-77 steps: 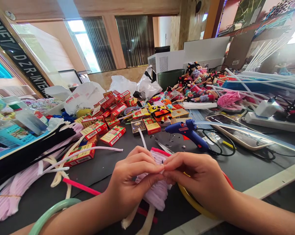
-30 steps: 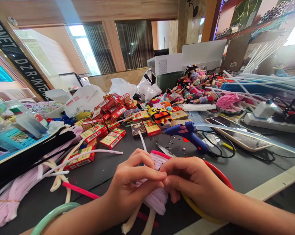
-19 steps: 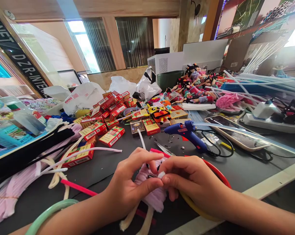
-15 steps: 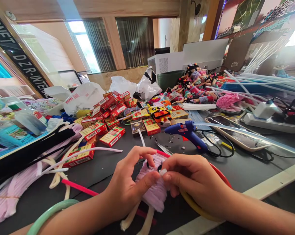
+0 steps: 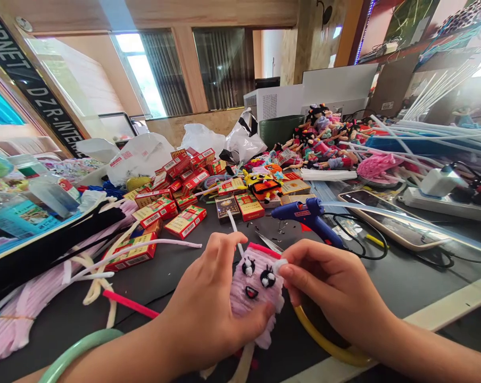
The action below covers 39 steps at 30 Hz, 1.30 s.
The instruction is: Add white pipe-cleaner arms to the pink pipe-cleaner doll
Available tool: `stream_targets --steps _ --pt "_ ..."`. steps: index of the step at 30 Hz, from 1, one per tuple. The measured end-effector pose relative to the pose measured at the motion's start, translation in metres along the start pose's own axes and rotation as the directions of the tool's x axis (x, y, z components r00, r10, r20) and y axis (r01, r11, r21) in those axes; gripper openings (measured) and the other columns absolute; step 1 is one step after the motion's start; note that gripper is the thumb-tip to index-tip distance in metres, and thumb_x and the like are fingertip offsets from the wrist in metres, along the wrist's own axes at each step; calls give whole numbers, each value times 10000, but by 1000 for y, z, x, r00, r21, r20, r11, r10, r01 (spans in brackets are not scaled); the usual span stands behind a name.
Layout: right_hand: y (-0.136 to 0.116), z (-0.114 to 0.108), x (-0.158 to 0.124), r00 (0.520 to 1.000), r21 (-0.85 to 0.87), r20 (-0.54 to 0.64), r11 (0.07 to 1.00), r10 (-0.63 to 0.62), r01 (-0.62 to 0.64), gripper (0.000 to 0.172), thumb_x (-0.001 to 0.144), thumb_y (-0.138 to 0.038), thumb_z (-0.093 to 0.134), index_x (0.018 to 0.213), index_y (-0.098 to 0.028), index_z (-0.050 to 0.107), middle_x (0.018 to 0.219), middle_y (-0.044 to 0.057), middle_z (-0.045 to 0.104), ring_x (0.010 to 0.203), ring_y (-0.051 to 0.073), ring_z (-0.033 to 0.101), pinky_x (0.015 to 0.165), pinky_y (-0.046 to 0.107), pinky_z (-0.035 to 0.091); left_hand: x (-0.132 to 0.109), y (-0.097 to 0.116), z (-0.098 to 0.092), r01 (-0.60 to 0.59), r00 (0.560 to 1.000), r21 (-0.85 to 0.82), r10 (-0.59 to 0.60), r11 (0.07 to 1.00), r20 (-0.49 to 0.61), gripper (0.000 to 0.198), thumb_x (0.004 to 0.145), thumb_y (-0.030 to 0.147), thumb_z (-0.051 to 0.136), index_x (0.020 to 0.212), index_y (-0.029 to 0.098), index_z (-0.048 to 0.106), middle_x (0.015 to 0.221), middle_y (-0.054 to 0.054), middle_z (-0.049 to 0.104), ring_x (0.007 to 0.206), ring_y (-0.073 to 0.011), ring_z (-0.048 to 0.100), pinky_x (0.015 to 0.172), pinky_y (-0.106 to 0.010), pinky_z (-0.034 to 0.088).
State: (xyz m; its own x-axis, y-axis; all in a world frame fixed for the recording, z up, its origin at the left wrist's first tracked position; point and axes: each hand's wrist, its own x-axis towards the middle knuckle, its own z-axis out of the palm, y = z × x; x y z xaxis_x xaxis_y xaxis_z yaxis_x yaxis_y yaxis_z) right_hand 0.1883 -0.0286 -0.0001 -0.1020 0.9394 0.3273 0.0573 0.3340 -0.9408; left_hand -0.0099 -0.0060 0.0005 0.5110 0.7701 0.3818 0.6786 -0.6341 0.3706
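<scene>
My left hand [image 5: 208,314] grips a lilac pipe-cleaner figure [image 5: 254,300] from below and behind, its fingers wrapped around the back. The figure's face shows black-and-white eyes and a small mouth, with a pink-red strip along its top edge. Cream pipe-cleaner legs [image 5: 243,367] hang below it. My right hand [image 5: 336,292] pinches a small white fluffy piece [image 5: 280,265] at the figure's upper right corner. A jade bangle [image 5: 79,354] circles my left wrist.
A blue hot glue gun [image 5: 304,214] and small scissors [image 5: 268,243] lie just beyond my hands. Red-and-yellow cartons [image 5: 184,222] are heaped at back left, and dolls [image 5: 324,141] at back right. Pipe-cleaner bundles [image 5: 44,255] lie left; a smartphone [image 5: 392,226] lies right.
My hands have drawn apart, and the figure's face is now uncovered and turned toward me. My right hand has moved to the figure's upper right corner, holding the white piece there.
</scene>
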Motion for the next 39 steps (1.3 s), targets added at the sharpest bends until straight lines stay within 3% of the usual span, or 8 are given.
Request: stream_targets --steps 5,9,18,21,24,29,35,39 --pt "0 0 -2 1000 4 6 1000 9 -9 180 809 -300 673 682 -199 595 492 -57 572 422 70 538 427 148 419 3 13 -9 217 938 33 -218 976 271 887 675 582 701 1400 278 289 1276 -148 475 1082 -394 601 888 -585 499" --pt "1 -2 -2 1000 5 3 1000 7 -7 185 817 -309 670 689 -196 601 490 -58 568 424 67 534 435 146 421 7 23 -16 340 870 -1 -315 940 379 907 665 530 694 1431 295 271 1385 -164 409 1033 -377 635 934 -605 480" --pt "-2 -1 2 1000 4 -8 1000 -8 8 196 824 -326 653 697 -193 583 513 -50 555 431 84 542 429 168 432 3 14 -11 296 936 -175 -249 939 247 780 664 323 675 1378 311 361 1259 -111 464 1056 -314 592 964 -505 480" --pt "-4 -1 0 999 6 -32 1000 -19 19 186 818 -312 652 693 -198 574 513 -44 562 428 87 549 424 170 435 4 5 -9 287 956 -279 -253 916 152 758 654 342 698 1345 310 387 1164 -96 485 967 -302 587 873 -491 510" --pt "-5 0 0 998 18 -60 999 -37 38 151 798 -281 663 705 -207 570 507 -47 571 420 87 561 421 165 445 9 -2 -10 353 935 -364 -315 862 161 727 674 405 691 1328 308 388 1135 -80 468 792 -223 575 689 -401 533" --pt "-5 1 0 994 17 -74 997 -79 81 76 762 -205 649 733 -218 580 546 -56 579 436 84 580 432 162 459 22 -6 -13 430 893 -646 -401 631 202 692 622 418 712 1228 281 409 1081 -40 461 689 -157 579 520 -266 473" --pt "-3 1 -1 989 -62 -64 989 -137 133 63 781 -176 616 801 -223 654 555 -56 573 454 84 572 444 169 457 32 -8 -10 434 811 -869 -523 236 263 653 605 294 741 1181 237 438 1006 -24 533 739 -166 641 578 -254 504" --pt "-3 1 -1 994 -14 -40 995 -104 103 32 774 -190 634 791 -215 646 528 -60 584 420 92 618 418 157 462 33 -5 -12 413 804 -904 -512 116 301 589 639 250 749 1161 208 479 970 -37 620 791 -176 662 651 -259 508"
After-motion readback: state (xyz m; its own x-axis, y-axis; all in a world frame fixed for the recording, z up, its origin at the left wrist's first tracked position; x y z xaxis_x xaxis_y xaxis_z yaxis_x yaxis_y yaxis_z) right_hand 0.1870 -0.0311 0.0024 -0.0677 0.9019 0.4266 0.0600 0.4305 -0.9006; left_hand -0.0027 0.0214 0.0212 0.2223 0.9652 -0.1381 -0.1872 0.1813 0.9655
